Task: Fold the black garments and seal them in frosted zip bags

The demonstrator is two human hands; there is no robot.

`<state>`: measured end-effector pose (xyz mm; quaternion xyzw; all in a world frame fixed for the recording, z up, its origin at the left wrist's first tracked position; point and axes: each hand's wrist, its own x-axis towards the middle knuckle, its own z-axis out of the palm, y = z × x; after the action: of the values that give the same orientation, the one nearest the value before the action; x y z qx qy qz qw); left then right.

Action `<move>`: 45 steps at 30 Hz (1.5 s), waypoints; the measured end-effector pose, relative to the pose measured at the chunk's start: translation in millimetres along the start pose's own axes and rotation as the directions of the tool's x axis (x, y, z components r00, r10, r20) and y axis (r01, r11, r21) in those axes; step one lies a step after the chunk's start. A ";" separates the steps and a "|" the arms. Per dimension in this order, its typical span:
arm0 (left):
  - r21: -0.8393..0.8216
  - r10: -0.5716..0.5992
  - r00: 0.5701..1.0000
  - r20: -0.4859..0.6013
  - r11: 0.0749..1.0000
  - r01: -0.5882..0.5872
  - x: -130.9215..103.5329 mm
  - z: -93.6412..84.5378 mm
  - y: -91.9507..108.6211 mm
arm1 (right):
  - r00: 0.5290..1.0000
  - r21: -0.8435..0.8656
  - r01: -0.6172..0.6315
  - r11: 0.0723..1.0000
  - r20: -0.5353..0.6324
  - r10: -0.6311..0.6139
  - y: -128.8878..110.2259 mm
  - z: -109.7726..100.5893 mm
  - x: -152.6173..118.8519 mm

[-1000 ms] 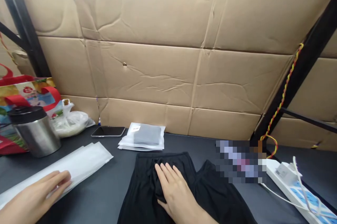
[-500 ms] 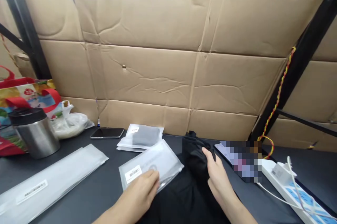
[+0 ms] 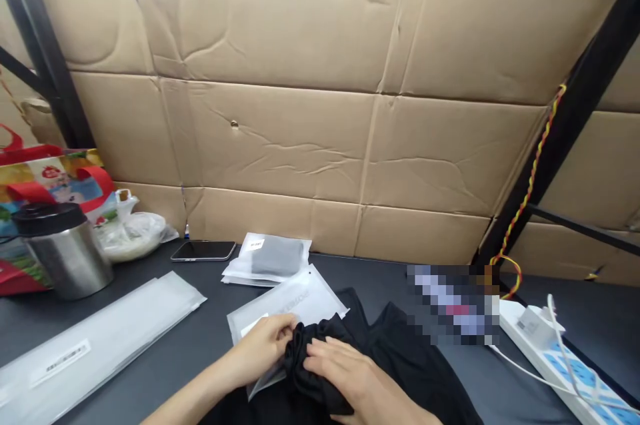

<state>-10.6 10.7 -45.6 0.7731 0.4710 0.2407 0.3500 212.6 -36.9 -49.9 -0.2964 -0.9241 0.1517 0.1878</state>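
Note:
A frosted plastic zip bag [image 3: 305, 295] with grey print lies at the middle of the table, its white label partly covered by my left hand [image 3: 265, 345]. That hand's fingers are closed at the bag's edge, touching a bunched roll of black cloth [image 3: 317, 352]. My right hand [image 3: 355, 372] wraps over the same bunch, thumb below, and presses it against the bag. The remaining black cloth spreads out to the right and toward me. Whether any of the cloth is inside the bag is hidden by my hands.
Behind the bag lie filled frosted bags [image 3: 277, 257] and a phone [image 3: 203, 250]. Long frosted bags [image 3: 100, 345] are at left, near a steel cup [image 3: 67, 258], a knotted plastic bag [image 3: 133, 235] and a colourful tote [image 3: 50, 175]. A power strip [image 3: 560, 358] and a blurred-out device [image 3: 455, 305] sit right.
My right hand has brought the bunched black cloth left and down, from beside the device onto the zip bag. My left hand has stayed near the bag's lower edge, now against the cloth.

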 end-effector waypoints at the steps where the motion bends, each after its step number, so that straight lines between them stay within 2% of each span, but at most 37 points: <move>1: 0.018 0.014 1.000 -0.024 1.000 -0.014 -0.5 -0.6 0.6 | 1.000 0.000 0.008 1.000 0.019 -0.008 0.3 -1.2 -0.5; 4: 0.100 0.087 0.989 -0.119 0.992 -0.075 -7.0 -3.1 7.7 | 1.000 -0.019 0.013 1.000 0.024 -0.013 -1.2 -1.5 0.8; 6: 0.162 0.149 0.975 -0.164 0.979 -0.122 -14.2 -4.1 15.3 | 0.998 -0.053 -0.057 0.997 -0.016 0.056 -3.7 4.7 5.0; 9: 0.303 0.255 0.955 -0.154 0.932 -0.200 -22.1 -2.5 25.6 | 0.975 -0.157 -0.216 0.964 -0.087 0.204 -9.0 20.9 15.2; 10: 0.363 0.285 0.949 -0.134 0.905 -0.221 -22.9 -1.4 28.1 | 0.972 -0.203 -0.226 0.953 -0.106 0.208 -11.0 25.9 19.1; 11: 0.417 0.307 0.945 -0.114 0.878 -0.235 -22.8 -0.4 30.1 | 0.977 -0.253 -0.202 0.946 -0.123 0.175 -12.9 29.7 22.8; 13: 0.485 0.327 0.941 -0.086 0.839 -0.247 -20.5 0.7 33.4 | 0.991 -0.347 -0.059 0.936 -0.133 0.013 -16.0 31.5 29.5; 16: 0.494 0.320 0.944 -0.081 0.835 -0.241 -16.6 -1.2 37.6 | 0.969 -0.433 0.175 0.884 -0.081 -0.232 -16.9 21.3 35.9; 18: 0.506 0.305 0.948 -0.091 0.834 -0.220 -15.0 -3.4 39.9 | 0.948 -0.466 0.264 0.844 -0.034 -0.315 -15.1 12.7 37.8; 22: 0.537 0.242 0.959 -0.145 0.834 -0.129 -9.3 -1.9 41.1 | 0.917 -0.546 0.334 0.768 0.000 -0.399 -11.6 8.1 38.6; 25: 0.562 0.206 0.965 -0.163 0.823 -0.081 -0.2 4.4 39.5 | 0.928 -0.513 0.331 0.792 0.026 -0.371 -12.8 7.4 36.1; 29: 0.570 0.205 0.965 -0.162 0.818 -0.078 8.9 8.1 34.1 | 0.962 -0.434 0.260 0.863 0.035 -0.272 -11.4 5.3 25.7; 31: 0.561 0.219 0.962 -0.161 0.823 -0.093 9.5 6.7 31.0 | 0.977 -0.458 0.176 0.871 -0.023 -0.210 -6.1 12.6 18.6; 34: 0.547 0.240 0.959 -0.152 0.829 -0.121 8.3 5.3 28.8 | 0.980 -0.516 -0.015 0.856 -0.177 -0.090 2.5 31.1 11.9; 36: 0.541 0.246 0.959 -0.143 0.831 -0.132 8.3 6.2 29.4 | 0.980 -0.517 -0.064 0.854 -0.194 -0.044 3.6 37.1 11.9; 39: 0.532 0.256 0.958 -0.132 0.834 -0.149 10.2 8.7 31.3 | 0.990 -0.480 0.047 0.876 -0.097 -0.106 -3.1 26.3 16.9; 42: 0.523 0.276 0.952 -0.134 0.836 -0.169 11.4 10.7 31.5 | 0.974 -0.458 0.191 0.868 -0.021 -0.225 -9.2 6.4 22.4; 44: 0.518 0.294 0.946 -0.136 0.835 -0.185 11.4 11.7 30.4 | 0.972 -0.455 0.207 0.866 -0.008 -0.237 -6.9 2.1 24.0; 45: 0.514 0.306 0.943 -0.131 0.834 -0.199 11.3 12.0 29.9 | 0.976 -0.462 0.176 0.870 -0.034 -0.215 -3.5 4.6 24.1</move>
<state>19.5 7.7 -29.9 0.8627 0.4439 0.2360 0.0547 190.7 -25.9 -46.3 -0.2432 -0.9502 -0.1017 0.1663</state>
